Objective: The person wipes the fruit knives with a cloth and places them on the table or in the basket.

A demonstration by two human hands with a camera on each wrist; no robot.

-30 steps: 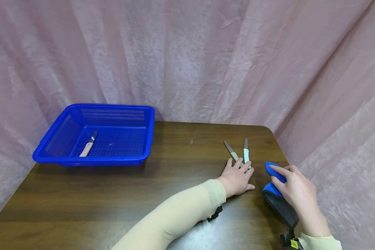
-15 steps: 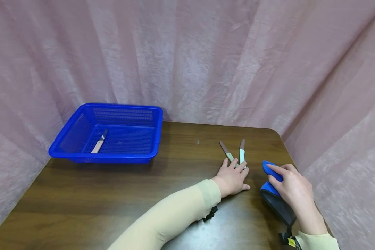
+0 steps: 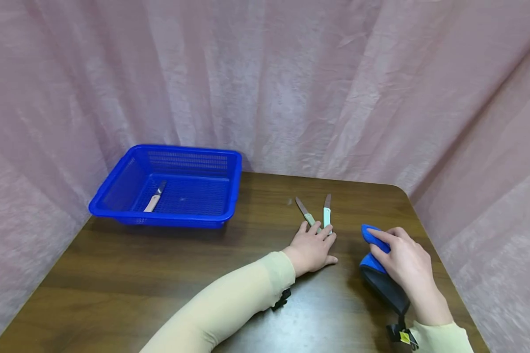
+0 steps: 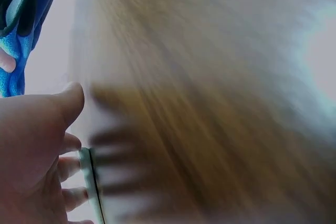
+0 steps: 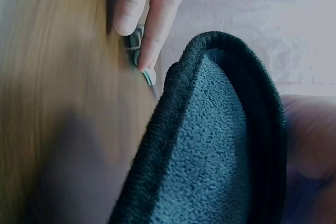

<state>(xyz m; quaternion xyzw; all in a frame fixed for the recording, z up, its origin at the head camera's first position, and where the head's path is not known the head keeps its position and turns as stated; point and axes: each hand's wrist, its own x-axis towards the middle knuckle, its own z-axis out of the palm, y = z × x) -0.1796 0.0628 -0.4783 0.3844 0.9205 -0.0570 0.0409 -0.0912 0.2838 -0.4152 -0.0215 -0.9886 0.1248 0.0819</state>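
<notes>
My left hand [image 3: 312, 249] lies over two small knives with its fingers spread, fingertips on their handles. One is a green-handled knife [image 3: 309, 218] slanting up-left; the other is a pale mint-handled knife [image 3: 327, 215], nearly upright in the head view. Their handle ends are partly hidden under the fingers. In the left wrist view the fingertips touch a pale green handle [image 4: 92, 184]. To the right, my right hand [image 3: 406, 262] pinches a folded blue cloth [image 3: 377, 239] with a dark grey side; it hangs down below the hand and fills much of the right wrist view.
A blue plastic basket [image 3: 172, 215] stands at the back left of the wooden table [image 3: 128, 289]. Inside it lies a knife with a pinkish handle [image 3: 152, 203]. Pink curtains [image 3: 265, 88] hang behind and at the right of the table.
The two knives have slid left across the table under my left hand. My right hand has shifted left too, with the cloth in it. The head view has turned slightly left.
</notes>
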